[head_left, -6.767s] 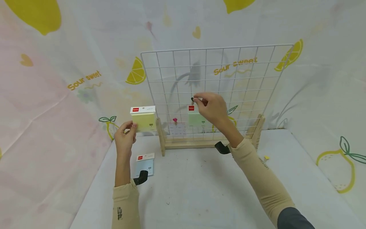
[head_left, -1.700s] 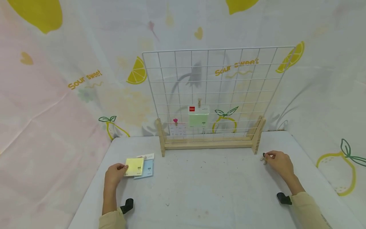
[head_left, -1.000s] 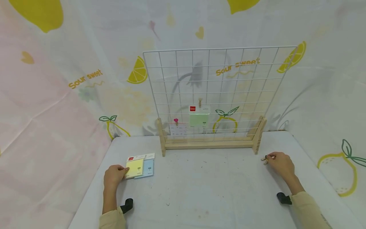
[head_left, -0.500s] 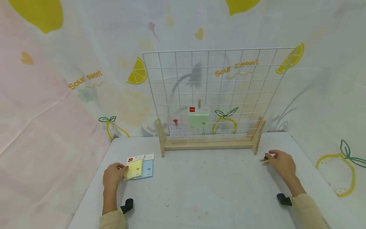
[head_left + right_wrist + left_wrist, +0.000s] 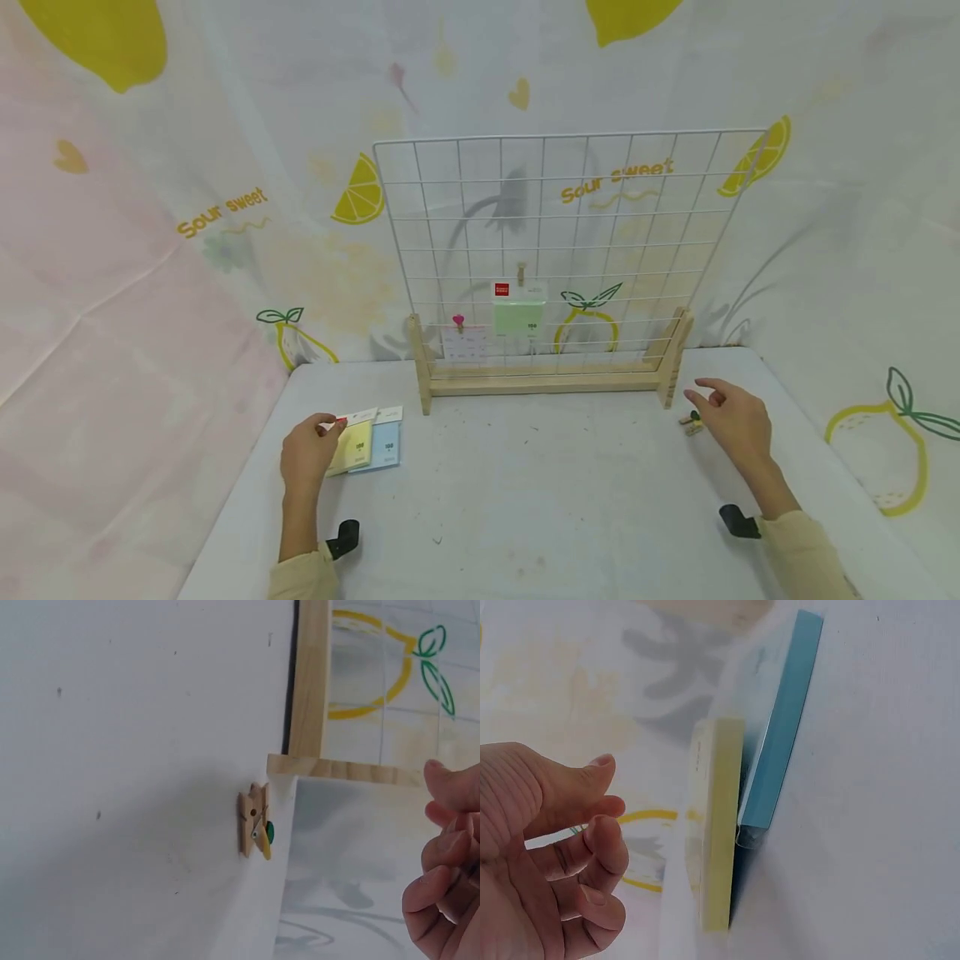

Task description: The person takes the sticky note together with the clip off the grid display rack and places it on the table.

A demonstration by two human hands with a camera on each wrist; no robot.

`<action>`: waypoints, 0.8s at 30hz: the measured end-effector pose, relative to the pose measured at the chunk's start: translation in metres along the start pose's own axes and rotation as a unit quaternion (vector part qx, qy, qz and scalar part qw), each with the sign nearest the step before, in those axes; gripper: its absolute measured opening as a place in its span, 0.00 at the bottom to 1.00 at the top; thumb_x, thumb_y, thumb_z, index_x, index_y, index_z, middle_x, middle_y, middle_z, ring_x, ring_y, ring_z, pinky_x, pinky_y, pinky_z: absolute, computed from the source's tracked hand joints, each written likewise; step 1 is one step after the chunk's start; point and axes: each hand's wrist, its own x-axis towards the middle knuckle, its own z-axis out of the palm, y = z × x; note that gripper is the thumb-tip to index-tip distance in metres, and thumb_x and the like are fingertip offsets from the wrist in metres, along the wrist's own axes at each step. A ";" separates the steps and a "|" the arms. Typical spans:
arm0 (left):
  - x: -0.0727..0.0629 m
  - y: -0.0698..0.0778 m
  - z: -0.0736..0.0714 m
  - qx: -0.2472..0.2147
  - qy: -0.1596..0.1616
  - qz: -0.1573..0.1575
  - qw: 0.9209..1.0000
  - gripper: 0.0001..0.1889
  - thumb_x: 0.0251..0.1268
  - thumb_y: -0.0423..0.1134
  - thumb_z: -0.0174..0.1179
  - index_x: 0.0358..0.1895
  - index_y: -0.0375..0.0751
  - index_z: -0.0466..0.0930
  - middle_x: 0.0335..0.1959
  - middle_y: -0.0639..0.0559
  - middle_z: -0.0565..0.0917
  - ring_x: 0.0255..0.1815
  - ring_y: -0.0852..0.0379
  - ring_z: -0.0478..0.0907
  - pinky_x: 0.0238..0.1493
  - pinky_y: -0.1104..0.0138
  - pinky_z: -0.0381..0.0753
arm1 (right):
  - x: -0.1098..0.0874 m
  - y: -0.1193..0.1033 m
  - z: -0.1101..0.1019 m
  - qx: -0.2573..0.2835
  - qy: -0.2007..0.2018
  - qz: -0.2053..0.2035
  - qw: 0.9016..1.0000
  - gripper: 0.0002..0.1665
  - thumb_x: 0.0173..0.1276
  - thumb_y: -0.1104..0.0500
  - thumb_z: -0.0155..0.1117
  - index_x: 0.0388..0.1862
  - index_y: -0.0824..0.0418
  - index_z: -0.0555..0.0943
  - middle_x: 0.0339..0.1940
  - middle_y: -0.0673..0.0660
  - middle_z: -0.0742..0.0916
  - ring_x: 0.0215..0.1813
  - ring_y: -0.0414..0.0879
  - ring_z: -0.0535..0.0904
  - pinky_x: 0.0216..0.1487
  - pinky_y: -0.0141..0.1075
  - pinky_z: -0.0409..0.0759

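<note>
My left hand (image 5: pixel 307 454) hovers at the yellow sticky-note pack (image 5: pixel 355 450), fingers loosely bent. In the left wrist view a gap separates the hand (image 5: pixel 570 840) from the yellow pack (image 5: pixel 721 825), which leans partly over the blue sticky-note pack (image 5: pixel 787 727). My right hand (image 5: pixel 738 425) is raised just above small wooden clothespins (image 5: pixel 692 423), thumb and forefinger apart, holding nothing. Seen from the right wrist, the clothespins (image 5: pixel 253 821) carry yellow and green decorations and lie on the table. A green sticky-note pack (image 5: pixel 517 319) hangs on the wire grid from a wooden clothespin (image 5: pixel 521 271).
The white wire grid (image 5: pixel 592 217) stands at the back of the white table (image 5: pixel 510 500) in a wooden stand (image 5: pixel 540 383). A small printed card (image 5: pixel 463 343) hangs low on it by a clothespin with a pink heart (image 5: pixel 459 320). Lemon-print cloth surrounds the table.
The yellow pack, earlier held up by my left hand, now lies over the blue one, released. My right hand left the green pack, set clothespins down at the right, and let go.
</note>
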 end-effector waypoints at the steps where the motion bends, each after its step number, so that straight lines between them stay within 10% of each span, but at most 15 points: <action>1: 0.000 0.002 0.001 0.000 0.011 0.004 1.000 0.17 0.68 0.41 0.61 0.51 0.31 0.81 0.33 0.41 0.77 0.32 0.46 0.71 0.28 0.61 0.65 | 0.000 -0.002 0.000 0.001 0.004 -0.001 1.000 0.17 0.63 0.57 0.72 0.45 0.67 0.85 0.16 0.51 0.72 0.19 0.45 0.62 0.16 0.35 0.58; 24: 0.003 0.040 0.023 -0.050 0.062 0.109 0.991 0.17 0.63 0.41 0.68 0.50 0.35 0.84 0.26 0.48 0.74 0.23 0.53 0.67 0.22 0.64 0.63 | 0.012 -0.048 0.003 0.068 0.121 -0.080 0.987 0.14 0.52 0.63 0.79 0.39 0.66 0.88 0.15 0.50 0.74 0.19 0.34 0.61 0.18 0.30 0.57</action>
